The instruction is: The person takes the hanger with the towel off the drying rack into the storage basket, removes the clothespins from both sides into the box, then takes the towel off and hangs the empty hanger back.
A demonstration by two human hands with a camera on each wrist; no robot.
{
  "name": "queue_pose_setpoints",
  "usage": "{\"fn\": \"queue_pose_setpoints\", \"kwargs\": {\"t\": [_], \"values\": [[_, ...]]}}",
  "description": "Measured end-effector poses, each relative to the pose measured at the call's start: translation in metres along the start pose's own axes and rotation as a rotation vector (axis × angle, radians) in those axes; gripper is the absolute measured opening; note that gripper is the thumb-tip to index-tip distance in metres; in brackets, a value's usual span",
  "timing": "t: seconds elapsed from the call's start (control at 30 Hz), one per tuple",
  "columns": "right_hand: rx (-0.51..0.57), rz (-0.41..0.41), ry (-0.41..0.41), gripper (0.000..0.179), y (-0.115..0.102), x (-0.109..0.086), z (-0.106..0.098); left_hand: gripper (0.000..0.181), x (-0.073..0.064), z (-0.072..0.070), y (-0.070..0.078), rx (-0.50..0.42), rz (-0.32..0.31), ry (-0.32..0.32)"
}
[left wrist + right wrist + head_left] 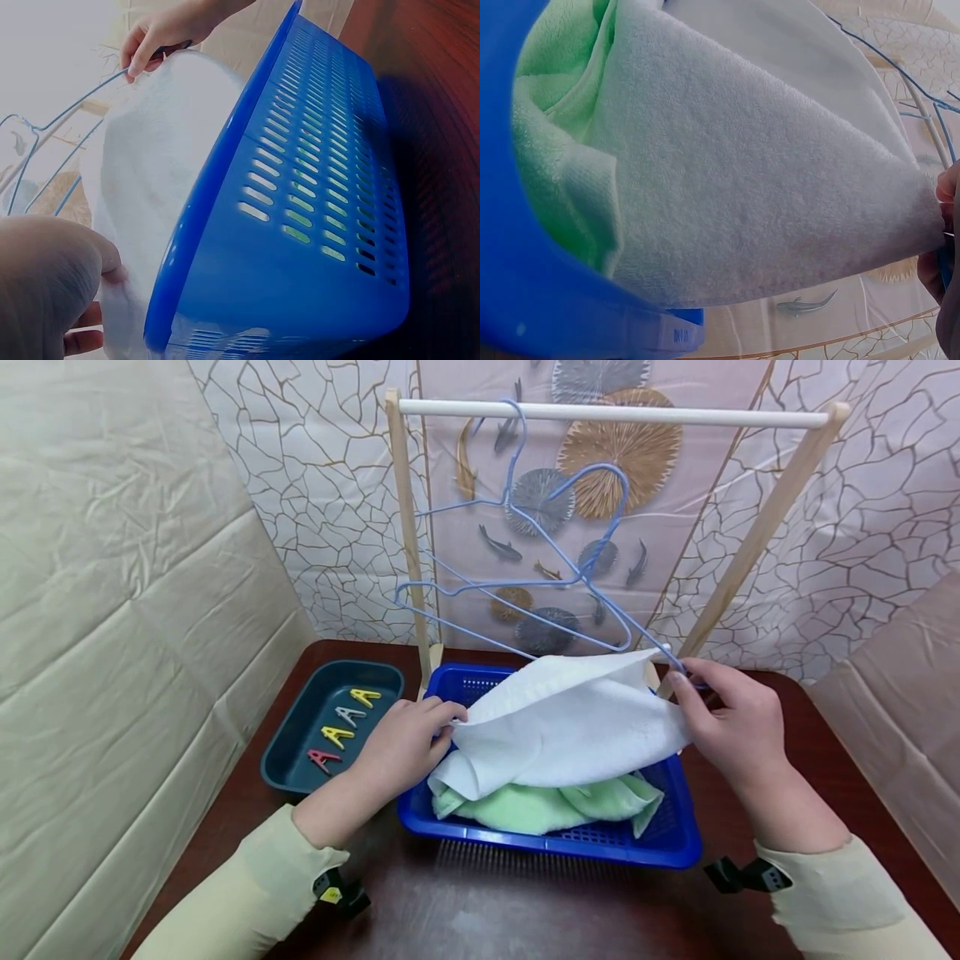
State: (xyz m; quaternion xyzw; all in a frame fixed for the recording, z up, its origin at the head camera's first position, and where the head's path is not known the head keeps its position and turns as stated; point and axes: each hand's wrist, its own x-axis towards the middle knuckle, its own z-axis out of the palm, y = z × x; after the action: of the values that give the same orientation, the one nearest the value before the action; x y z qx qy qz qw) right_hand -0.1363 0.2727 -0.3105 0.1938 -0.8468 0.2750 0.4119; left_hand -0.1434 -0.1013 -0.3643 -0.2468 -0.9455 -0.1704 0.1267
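Note:
A white towel (pixel 577 735) is stretched between my two hands above the blue basket (pixel 547 843), its lower part over a light green towel (pixel 517 810). At the towel's left edge, my left hand (pixel 401 743) pinches the cloth between thumb and fingers. My right hand (pixel 735 718) grips the right end of a blue wire hanger (pixel 495 583) together with the towel's right corner. That hanger tilts behind the towel, its hook free of the rail. In the right wrist view the white towel (pixel 765 172) spreads taut toward the right hand, whose fingers are partly cut off.
A second blue hanger (pixel 517 460) hangs from the white rail (pixel 660 415) of a wooden rack (pixel 757 543). To the left, a dark green tray (pixel 281 752) holds several clothespins, including a red one (pixel 322 760). Basket and tray stand on a dark red table (pixel 465 910).

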Motion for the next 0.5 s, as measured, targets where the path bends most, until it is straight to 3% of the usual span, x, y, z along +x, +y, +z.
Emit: {"fn": "queue_pose_setpoints", "kwargs": {"t": [0.5], "values": [[-0.020, 0.029, 0.035, 0.018, 0.0059, -0.0007, 0.0015, 0.024, -0.0029, 0.0022, -0.0018, 0.011, -0.025, -0.040]]}}
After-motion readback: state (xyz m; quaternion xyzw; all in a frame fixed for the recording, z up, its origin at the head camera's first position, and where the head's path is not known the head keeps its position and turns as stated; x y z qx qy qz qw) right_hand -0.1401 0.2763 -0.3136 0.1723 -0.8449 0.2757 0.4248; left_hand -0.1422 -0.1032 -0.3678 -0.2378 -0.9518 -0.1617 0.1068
